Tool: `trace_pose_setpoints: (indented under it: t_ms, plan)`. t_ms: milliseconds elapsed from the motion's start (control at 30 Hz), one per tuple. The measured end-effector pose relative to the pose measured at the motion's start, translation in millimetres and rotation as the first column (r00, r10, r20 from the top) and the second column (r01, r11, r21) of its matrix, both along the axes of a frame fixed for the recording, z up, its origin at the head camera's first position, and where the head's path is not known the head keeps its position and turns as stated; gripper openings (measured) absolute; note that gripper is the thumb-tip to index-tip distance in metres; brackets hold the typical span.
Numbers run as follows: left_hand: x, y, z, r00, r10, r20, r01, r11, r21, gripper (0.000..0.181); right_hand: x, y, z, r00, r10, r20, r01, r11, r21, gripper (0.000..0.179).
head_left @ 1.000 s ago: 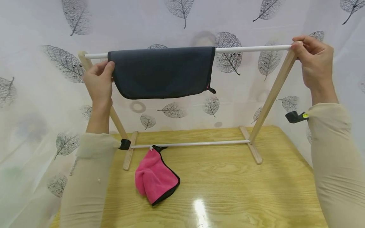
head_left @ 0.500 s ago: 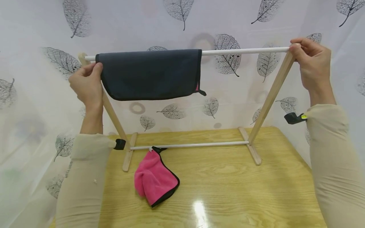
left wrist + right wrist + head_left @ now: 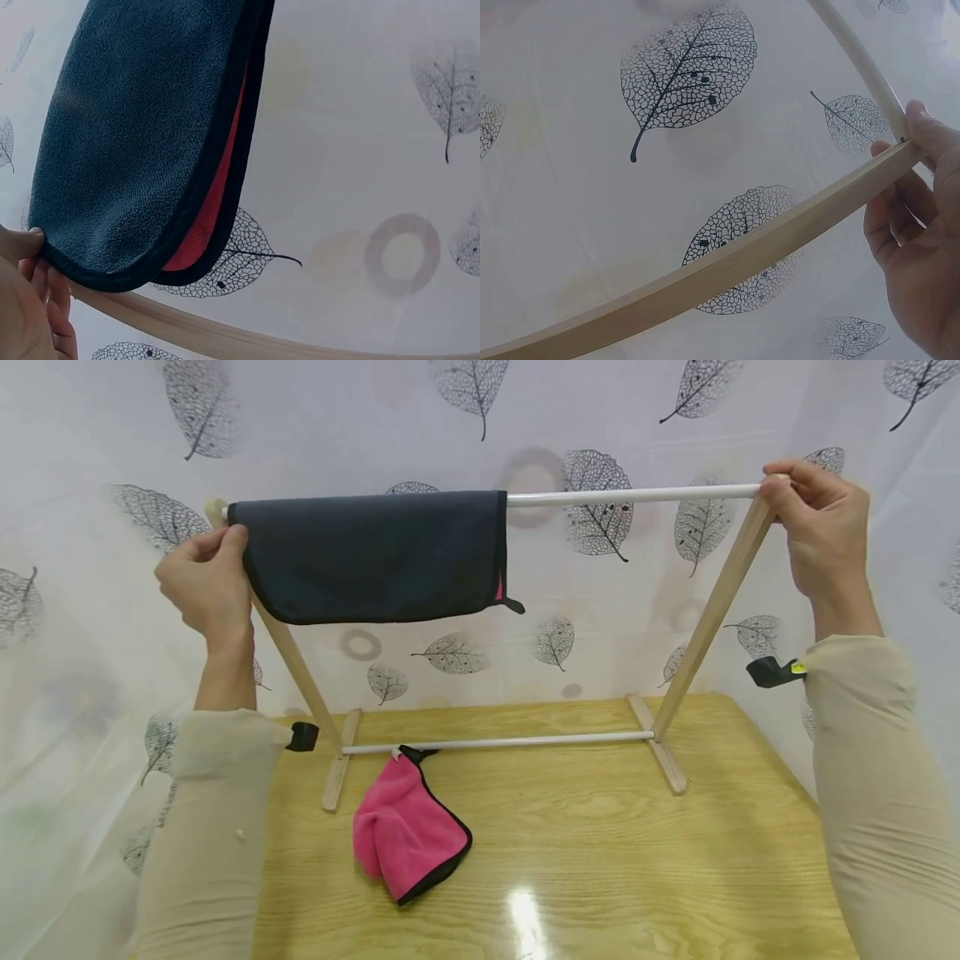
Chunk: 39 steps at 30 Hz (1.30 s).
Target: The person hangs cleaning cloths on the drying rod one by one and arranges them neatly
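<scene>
A dark grey towel [image 3: 367, 560] with black edging hangs folded over the white top rod [image 3: 637, 495] of a wooden rack, near its left end. Its pink inner side shows in the left wrist view between the two layers. My left hand [image 3: 210, 577] pinches the towel's left edge between thumb and fingers, close to the rod. My right hand [image 3: 828, 531] grips the top of the rack's right wooden post [image 3: 727, 277], thumb in front, where the rod joins it. The left post [image 3: 296, 672] is partly hidden behind the towel and left hand.
A pink towel [image 3: 412, 831] with black edging lies crumpled on the wooden table [image 3: 585, 843], its top corner at the rack's lower white rod [image 3: 510, 742]. Wooden feet [image 3: 663, 752] stand at both ends. A leaf-patterned curtain [image 3: 480, 677] hangs behind.
My left hand has slid the dark grey towel leftward along the top rod, up near the left post. My right hand keeps its grip on the right post.
</scene>
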<state>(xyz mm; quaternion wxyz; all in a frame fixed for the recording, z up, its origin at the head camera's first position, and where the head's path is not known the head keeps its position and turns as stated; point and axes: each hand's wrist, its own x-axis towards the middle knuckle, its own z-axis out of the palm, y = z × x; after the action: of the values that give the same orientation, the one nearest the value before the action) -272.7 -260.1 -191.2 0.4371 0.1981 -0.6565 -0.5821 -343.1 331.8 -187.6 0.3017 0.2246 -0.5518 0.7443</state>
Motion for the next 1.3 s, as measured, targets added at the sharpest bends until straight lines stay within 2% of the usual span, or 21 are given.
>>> trace_pose_setpoints:
  t_ms: [233, 533, 967, 1133, 1300]
  plan:
    - [0.9, -3.5, 3.5, 0.997, 0.042, 0.058, -0.043, 0.999, 0.027, 0.025, -0.3, 0.6, -0.8, 1.0, -0.018, 0.002, 0.018, 0.999, 0.033, 0.036]
    - [1.6, -5.2, 0.7, 0.997, 0.06, 0.043, -0.061, 0.998, 0.014, 0.027, 0.2, 0.3, -1.2, 1.0, -0.011, 0.007, 0.011, 1.0, 0.029, 0.036]
    - [1.8, -10.5, -1.1, 0.998, 0.02, 0.061, -0.02, 1.0, 0.003, 0.034, -0.6, 0.1, -1.7, 1.0, 0.001, -0.005, -0.001, 1.0, 0.017, 0.036]
    - [0.3, -12.5, -1.3, 0.999, -0.003, 0.037, 0.003, 1.0, -0.003, 0.036, -1.0, 1.0, -2.1, 1.0, 0.0, -0.004, 0.0, 1.0, 0.023, 0.036]
    - [-0.5, -15.1, -0.6, 0.999, -0.034, -0.015, 0.034, 0.999, 0.022, 0.034, -0.6, 1.6, -2.3, 1.0, -0.007, -0.009, 0.007, 1.0, 0.03, 0.036]
